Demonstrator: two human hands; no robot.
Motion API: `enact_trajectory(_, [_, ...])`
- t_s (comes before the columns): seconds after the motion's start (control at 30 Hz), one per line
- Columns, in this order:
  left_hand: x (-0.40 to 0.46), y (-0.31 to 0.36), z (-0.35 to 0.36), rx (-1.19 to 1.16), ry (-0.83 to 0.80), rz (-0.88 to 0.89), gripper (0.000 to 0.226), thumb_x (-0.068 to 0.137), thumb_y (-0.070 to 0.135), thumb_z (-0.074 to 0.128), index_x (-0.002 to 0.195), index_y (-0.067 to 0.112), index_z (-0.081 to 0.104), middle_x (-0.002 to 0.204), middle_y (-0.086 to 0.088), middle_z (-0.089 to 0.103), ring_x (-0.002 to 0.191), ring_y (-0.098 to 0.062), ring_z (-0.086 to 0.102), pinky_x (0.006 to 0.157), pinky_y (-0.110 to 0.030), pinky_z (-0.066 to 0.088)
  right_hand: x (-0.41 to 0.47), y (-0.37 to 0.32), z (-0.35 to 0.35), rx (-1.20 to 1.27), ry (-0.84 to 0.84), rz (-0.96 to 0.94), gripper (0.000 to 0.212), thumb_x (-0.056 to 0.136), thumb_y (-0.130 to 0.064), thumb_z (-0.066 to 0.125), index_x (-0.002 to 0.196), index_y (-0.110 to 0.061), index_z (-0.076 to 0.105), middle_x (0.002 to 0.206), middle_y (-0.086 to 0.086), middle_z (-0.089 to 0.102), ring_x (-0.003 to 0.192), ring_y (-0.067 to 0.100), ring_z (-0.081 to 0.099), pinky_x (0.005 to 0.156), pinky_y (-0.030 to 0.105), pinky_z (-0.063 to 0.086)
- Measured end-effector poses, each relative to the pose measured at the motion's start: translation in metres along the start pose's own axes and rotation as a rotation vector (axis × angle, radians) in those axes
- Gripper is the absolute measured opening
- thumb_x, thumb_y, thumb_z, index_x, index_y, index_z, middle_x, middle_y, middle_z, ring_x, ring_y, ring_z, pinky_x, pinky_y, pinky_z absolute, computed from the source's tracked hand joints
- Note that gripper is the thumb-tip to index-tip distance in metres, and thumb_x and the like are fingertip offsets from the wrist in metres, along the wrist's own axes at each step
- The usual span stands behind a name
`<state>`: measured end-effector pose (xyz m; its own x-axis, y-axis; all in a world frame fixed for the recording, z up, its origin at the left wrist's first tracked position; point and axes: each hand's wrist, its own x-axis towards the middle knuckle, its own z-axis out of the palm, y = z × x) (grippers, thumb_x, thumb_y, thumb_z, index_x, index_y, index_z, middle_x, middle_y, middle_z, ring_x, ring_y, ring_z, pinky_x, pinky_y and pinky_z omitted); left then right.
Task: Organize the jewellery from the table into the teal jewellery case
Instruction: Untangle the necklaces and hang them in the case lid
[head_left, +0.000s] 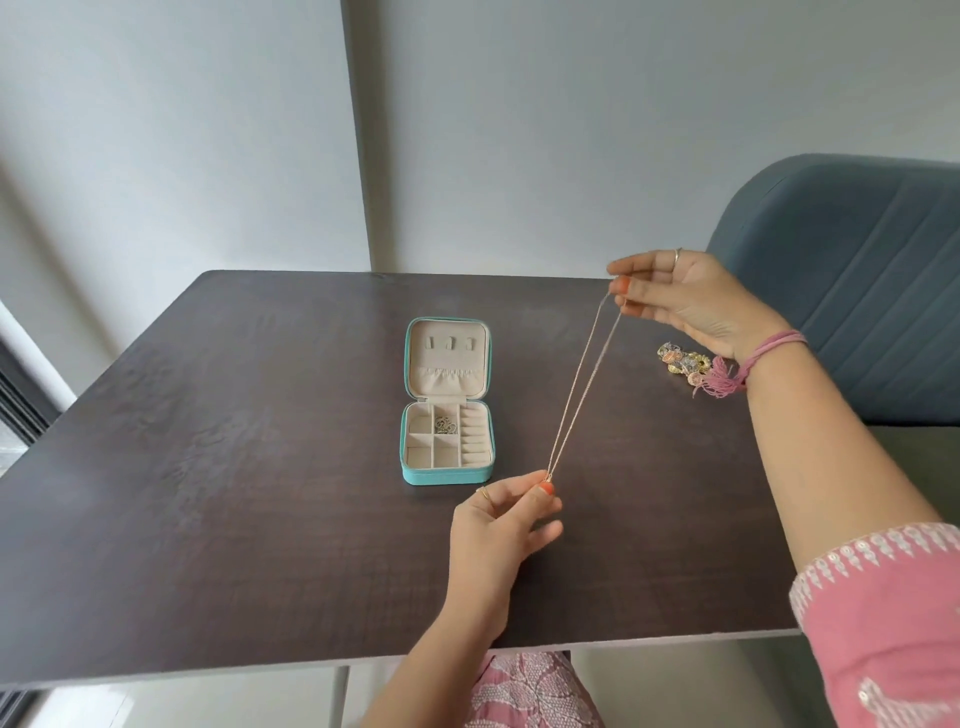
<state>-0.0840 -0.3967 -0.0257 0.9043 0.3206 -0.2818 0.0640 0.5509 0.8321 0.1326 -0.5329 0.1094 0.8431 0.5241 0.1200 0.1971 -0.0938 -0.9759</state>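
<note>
There we held the thin chain (582, 387) taut, left hand (506, 525) pinching its near end, right hand (691, 301) its far end, the open teal case (447, 475) just left.

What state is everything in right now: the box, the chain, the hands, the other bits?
Teal jewellery case: open, lid laid back, small jewellery in one compartment.
Necklace chain: stretched taut in the air between both hands.
Left hand: pinching the chain's lower end.
Right hand: pinching its upper end.
Jewellery pile: loose on the table.
</note>
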Motion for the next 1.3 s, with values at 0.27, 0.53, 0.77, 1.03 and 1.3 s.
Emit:
enact_trajectory(0.27, [-0.007, -0.009, -0.004, 0.269, 0.052, 0.040, 0.010, 0.086, 0.004, 0.065, 0.095, 0.008, 0.065, 0.077, -0.010, 0.064, 0.064, -0.016, 0.069, 0.050, -0.025, 0.052, 0.031, 0.054, 0.021, -0.554, -0.066, 0.113, 0.019, 0.089, 0.000, 0.060, 0.105, -0.005, 0.068, 0.095, 0.010, 0.070, 0.080, 0.010, 0.066, 0.074, 0.017, 0.056])
enact_trajectory(0.53, [-0.010, -0.013, 0.002, 0.562, 0.006, -0.005, 0.007, 0.087, 0.006, 0.059, 0.090, 0.011, 0.062, 0.073, 0.000, 0.063, 0.057, -0.020, 0.070, 0.050, -0.030, 0.056, 0.032, 0.111, 0.062, -0.711, -0.088, 0.107, 0.013, 0.090, -0.012, 0.059, 0.093, -0.020, 0.068, 0.078, -0.003, 0.068, 0.080, 0.014, 0.065, 0.079, 0.021, 0.051])
enact_trajectory(0.77, [-0.007, -0.014, 0.013, 0.648, -0.026, -0.071, 0.007, 0.087, 0.009, 0.059, 0.093, 0.009, 0.061, 0.078, -0.002, 0.067, 0.058, -0.017, 0.071, 0.055, -0.029, 0.059, 0.039, 0.116, 0.058, -0.826, -0.197, 0.146, 0.015, 0.091, -0.017, 0.060, 0.101, -0.020, 0.071, 0.096, -0.004, 0.068, 0.093, 0.014, 0.063, 0.085, 0.021, 0.043])
enact_trajectory(1.03, [-0.011, -0.017, 0.019, 0.758, -0.027, -0.030, 0.005, 0.088, 0.013, 0.058, 0.092, 0.011, 0.059, 0.086, -0.005, 0.065, 0.046, -0.011, 0.064, 0.045, -0.025, 0.054, 0.039, 0.123, 0.052, -0.704, -0.194, 0.155, 0.013, 0.090, -0.018, 0.064, 0.098, -0.023, 0.071, 0.080, -0.018, 0.065, 0.083, 0.006, 0.062, 0.078, 0.015, 0.043])
enact_trajectory(1.3, [-0.012, -0.018, 0.018, 0.821, -0.040, -0.009, 0.006, 0.089, 0.015, 0.057, 0.095, 0.014, 0.059, 0.089, 0.000, 0.062, 0.045, -0.009, 0.064, 0.039, -0.021, 0.050, 0.039, 0.123, 0.049, -0.645, -0.211, 0.167, 0.013, 0.088, -0.016, 0.066, 0.098, -0.023, 0.073, 0.086, -0.012, 0.069, 0.090, 0.012, 0.064, 0.086, 0.018, 0.044])
